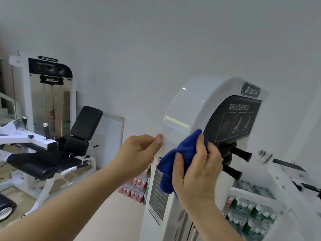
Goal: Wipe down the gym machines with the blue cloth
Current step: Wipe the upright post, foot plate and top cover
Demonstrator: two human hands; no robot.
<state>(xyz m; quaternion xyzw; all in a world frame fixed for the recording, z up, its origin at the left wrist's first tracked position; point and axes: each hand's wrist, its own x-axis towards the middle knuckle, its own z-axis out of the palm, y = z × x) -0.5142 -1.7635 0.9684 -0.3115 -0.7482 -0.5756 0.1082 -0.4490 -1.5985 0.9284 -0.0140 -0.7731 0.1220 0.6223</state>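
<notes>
Shoulder press machine being wiped with the blue cloth.
Behind it on the floor stand shrink-wrapped packs of bottles; the right hand clutches the cloth against the machine's white casing, and the left hand pinches its left edge.

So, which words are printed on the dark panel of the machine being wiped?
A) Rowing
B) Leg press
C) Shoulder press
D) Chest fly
C: the dark panel of the white machine, beside the blue cloth in the right hand, reads SHOULDER PRESS.
</notes>
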